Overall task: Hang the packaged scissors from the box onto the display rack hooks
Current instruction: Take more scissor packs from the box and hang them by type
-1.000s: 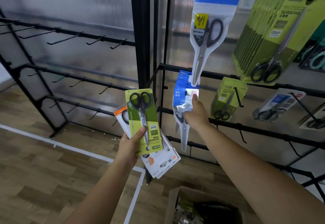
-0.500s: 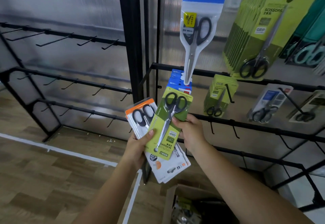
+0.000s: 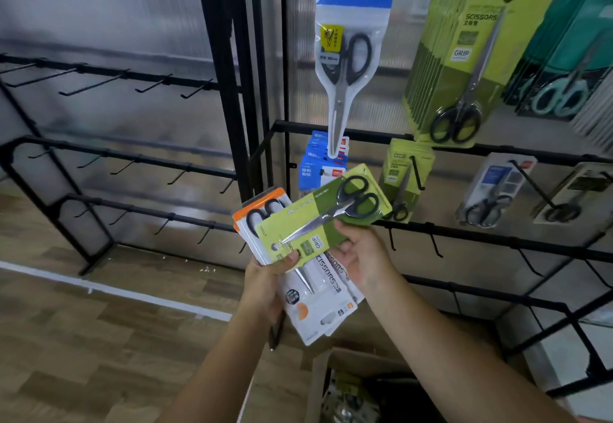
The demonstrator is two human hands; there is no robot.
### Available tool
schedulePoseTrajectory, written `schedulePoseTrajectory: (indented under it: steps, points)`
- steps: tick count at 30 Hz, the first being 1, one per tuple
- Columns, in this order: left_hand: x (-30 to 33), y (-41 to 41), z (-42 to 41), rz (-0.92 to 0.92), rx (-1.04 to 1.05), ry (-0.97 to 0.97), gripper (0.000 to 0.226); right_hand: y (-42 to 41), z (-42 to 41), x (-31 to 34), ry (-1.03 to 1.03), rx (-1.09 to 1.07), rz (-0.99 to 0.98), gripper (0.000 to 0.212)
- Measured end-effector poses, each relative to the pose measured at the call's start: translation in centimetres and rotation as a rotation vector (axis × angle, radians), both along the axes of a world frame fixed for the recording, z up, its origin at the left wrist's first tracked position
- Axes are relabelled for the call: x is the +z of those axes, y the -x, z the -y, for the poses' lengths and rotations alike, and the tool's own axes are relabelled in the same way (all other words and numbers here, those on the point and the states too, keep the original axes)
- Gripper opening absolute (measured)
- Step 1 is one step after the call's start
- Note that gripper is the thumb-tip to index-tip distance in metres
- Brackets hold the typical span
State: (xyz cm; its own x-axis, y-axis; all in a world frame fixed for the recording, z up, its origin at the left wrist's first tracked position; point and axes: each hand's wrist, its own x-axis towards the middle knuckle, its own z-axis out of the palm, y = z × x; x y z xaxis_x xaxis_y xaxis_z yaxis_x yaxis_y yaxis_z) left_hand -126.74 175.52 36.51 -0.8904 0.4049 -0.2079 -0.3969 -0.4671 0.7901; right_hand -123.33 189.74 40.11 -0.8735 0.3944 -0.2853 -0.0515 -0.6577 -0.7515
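Head view looks down past two forearms to a cardboard box (image 3: 335,386) at the bottom edge, open-topped, with more packets dimly visible inside; it sits close under the hands, probably so stock can be lifted straight up to the rack.

Above it, the left hand (image 3: 265,276) grips a fanned stack of orange-and-white scissor packs (image 3: 308,303), thumb pressed over the front and fingers curled behind, so it serves as a holder for stock waiting its turn. Lying across the top of that stack is the green scissor pack (image 3: 323,215), tilted with its handle end up and to the right. The right hand (image 3: 361,256) pinches this green pack along its lower edge, thumb on the front and fingers hidden behind, apparently peeling it off the stack to hang alone.

Just beyond, on the black display rack (image 3: 464,230), a small green pack (image 3: 406,180) of the same design hangs on a hook (image 3: 416,174), which makes that hook the likely destination. Left of it hang blue packs (image 3: 318,164), with a long clear pack (image 3: 346,54) on the rail above. Farther right and higher is a thick row of large green packs (image 3: 464,57), then teal ones (image 3: 564,57). Several hooks on the lower rail are bare. Far left, an empty rack (image 3: 109,144) stands against the translucent wall.
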Motion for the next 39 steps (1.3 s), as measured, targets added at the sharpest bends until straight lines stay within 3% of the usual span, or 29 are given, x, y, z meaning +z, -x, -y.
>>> schedulePoseTrajectory:
  steps: [3, 5, 9, 11, 14, 16, 20, 23, 31, 34, 39]
  points:
    - [0.0, 0.7, 0.5, -0.048, 0.010, 0.117, 0.047, -1.2, -2.9, 0.6, 0.041, -0.093, -0.036, 0.014]
    - [0.0, 0.9, 0.6, -0.068, 0.017, 0.165, 0.049, -2.1, -5.0, 0.6, 0.043, -0.179, -0.043, 0.026]
    - [0.2, 0.7, -0.4, -0.111, 0.028, 0.176, 0.044, -3.7, -8.0, -0.3, -0.480, -0.084, 0.132, 0.067]
    - [0.2, 0.5, -1.2, -0.084, 0.076, 0.175, 0.036, -4.5, -8.7, -0.6, -0.670, 0.059, 0.204, 0.065]
    - [0.0, -0.5, -3.1, -0.053, 0.154, 0.189, 0.027, -6.4, -10.2, -1.1, -0.708, 0.167, 0.326, 0.051]
    - [0.0, -1.5, -4.6, -0.054, 0.155, 0.205, 0.030, -7.8, -11.3, -1.9, -0.680, 0.115, 0.345, 0.041]
    - [0.5, -3.1, -7.0, -0.034, 0.164, 0.171, 0.043, -10.4, -13.2, -3.1, -0.432, -0.046, 0.245, 0.026]
    - [0.6, -3.8, -8.0, -0.025, 0.157, 0.174, 0.032, -11.6, -14.7, -3.4, -0.355, -0.208, 0.251, 0.022]
    - [0.0, -5.0, -9.3, -0.005, 0.156, 0.211, 0.027, -12.8, -14.4, -5.7, -0.219, -0.312, 0.357, 0.035]
    - [-0.1, -5.4, -9.6, 0.011, 0.158, 0.206, 0.025, -11.6, -14.1, -5.4, -0.167, -0.294, 0.356, 0.036]
    - [0.6, -5.4, -10.1, 0.070, 0.161, 0.185, 0.022, -7.5, -13.8, -3.3, -0.084, -0.175, 0.421, 0.056]
